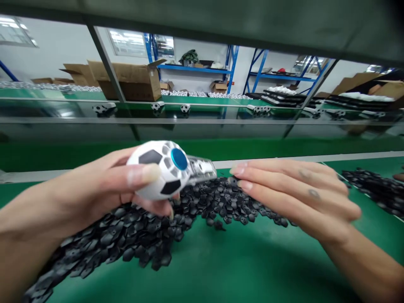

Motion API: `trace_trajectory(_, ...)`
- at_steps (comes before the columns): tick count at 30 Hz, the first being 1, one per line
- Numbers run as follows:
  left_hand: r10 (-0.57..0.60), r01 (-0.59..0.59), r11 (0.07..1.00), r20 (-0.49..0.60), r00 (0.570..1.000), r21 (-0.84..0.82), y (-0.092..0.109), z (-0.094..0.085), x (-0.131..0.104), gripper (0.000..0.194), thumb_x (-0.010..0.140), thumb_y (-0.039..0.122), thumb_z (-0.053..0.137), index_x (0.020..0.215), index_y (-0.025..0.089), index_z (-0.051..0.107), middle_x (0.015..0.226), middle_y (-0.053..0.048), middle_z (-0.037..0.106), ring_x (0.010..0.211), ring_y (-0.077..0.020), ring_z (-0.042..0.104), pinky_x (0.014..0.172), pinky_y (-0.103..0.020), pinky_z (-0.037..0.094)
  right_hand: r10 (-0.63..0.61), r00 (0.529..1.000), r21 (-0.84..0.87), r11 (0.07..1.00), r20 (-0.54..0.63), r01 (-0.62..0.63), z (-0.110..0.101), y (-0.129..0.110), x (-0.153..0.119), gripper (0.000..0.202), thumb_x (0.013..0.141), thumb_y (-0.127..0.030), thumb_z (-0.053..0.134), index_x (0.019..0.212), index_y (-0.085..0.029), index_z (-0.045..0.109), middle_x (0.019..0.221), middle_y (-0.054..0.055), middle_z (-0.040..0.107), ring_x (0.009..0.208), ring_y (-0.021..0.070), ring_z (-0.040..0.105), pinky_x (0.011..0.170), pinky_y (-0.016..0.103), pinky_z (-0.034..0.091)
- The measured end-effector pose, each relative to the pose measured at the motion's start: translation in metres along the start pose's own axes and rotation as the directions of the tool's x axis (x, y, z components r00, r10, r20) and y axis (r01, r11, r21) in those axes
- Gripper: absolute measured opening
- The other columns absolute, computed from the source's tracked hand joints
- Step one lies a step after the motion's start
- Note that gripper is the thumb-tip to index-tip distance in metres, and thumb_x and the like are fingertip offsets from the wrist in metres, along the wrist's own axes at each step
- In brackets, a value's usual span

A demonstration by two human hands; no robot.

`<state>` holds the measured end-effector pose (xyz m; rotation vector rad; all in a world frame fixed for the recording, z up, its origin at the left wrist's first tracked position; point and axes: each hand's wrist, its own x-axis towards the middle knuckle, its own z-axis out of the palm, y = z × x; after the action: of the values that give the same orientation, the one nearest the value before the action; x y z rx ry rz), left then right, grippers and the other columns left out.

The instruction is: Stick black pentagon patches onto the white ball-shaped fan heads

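Note:
My left hand [126, 181] is closed around a white-and-black soccer-ball-shaped plastic device [151, 162]. A shiny blue disc [179, 158] sits on the ball's face, and a clear stem [202, 168] with parts inside points right. Across from the stem, a short gap away, my right hand [290, 189] has its fingers pressed together. A small black plastic piece [233, 181] shows at its fingertips; the thumb is hidden. Beneath both hands lies a long heap of black plastic pieces [126, 235], many of them five-sided, on the green work surface [221, 265].
Another black heap [372, 189] lies at the right, with part of another person's hand [398, 176] at the edge. Beyond runs a dark conveyor [214, 112] carrying several soccer-ball devices [185, 108]. Cardboard boxes [132, 80] and blue shelves [195, 68] stand behind. A panel [221, 21] hangs overhead.

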<state>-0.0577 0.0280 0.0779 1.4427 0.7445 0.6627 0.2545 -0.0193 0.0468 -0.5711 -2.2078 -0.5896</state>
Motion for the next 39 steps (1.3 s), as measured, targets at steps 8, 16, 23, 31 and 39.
trace_trajectory(8,0.054,-0.094,0.979,-0.215,0.975,-0.181,-0.039,0.020,0.027,0.061,0.078,0.023,0.091,0.132,0.038,0.066,0.110,-0.001,0.075,0.096,-0.0201,0.076,0.075,-0.021,0.064,0.596,0.792,0.500,0.730,-0.133,-0.466,0.034,-0.003,0.014,0.027,0.095,-0.004,0.074,0.102,-0.028,0.084,0.097,0.001,0.079,0.084,0.0170,0.075,0.075,0.027,0.064)
trace_trajectory(16,0.182,-0.172,0.981,-0.123,0.976,0.086,-0.072,0.048,0.025,0.042,0.089,0.023,0.082,0.122,0.034,0.059,0.105,0.001,0.057,0.080,-0.0111,0.057,0.068,-0.017,0.053,0.761,0.463,0.782,-0.092,0.455,-0.616,0.043,-0.017,0.024,0.027,0.071,-0.030,0.101,0.083,-0.018,0.080,0.077,0.001,0.076,0.066,0.0151,0.072,0.067,0.024,0.065)
trace_trajectory(23,0.283,-0.181,0.895,-0.206,0.937,0.408,-0.075,0.058,0.016,0.034,0.098,0.036,0.067,0.129,0.033,0.054,0.106,-0.001,0.057,0.083,-0.0162,0.059,0.071,-0.026,0.053,0.723,0.426,0.754,-0.198,0.544,-0.626,0.056,-0.030,0.020,0.035,0.070,-0.025,0.100,0.080,-0.017,0.067,0.079,0.001,0.072,0.071,0.0127,0.067,0.064,0.019,0.057)
trace_trajectory(31,0.325,-0.135,0.845,-0.297,0.898,0.518,-0.078,0.066,0.016,0.031,0.103,0.051,0.062,0.125,0.030,0.060,0.109,-0.004,0.063,0.092,-0.0228,0.062,0.083,-0.035,0.051,0.756,0.401,0.747,-0.170,0.517,-0.643,0.063,-0.045,0.016,0.043,0.076,-0.034,0.095,0.073,-0.019,0.054,0.078,0.003,0.071,0.070,0.0144,0.064,0.063,0.022,0.055)
trace_trajectory(39,0.343,-0.158,0.825,-0.258,0.903,0.542,-0.087,0.054,0.024,0.034,0.106,0.057,0.057,0.122,0.028,0.062,0.104,-0.003,0.065,0.082,-0.0190,0.060,0.072,-0.029,0.049,0.687,0.406,0.738,-0.286,0.602,-0.611,0.056,-0.043,0.019,0.050,0.077,-0.040,0.096,0.072,-0.020,0.050,0.081,0.005,0.075,0.078,0.0179,0.074,0.076,0.027,0.065)
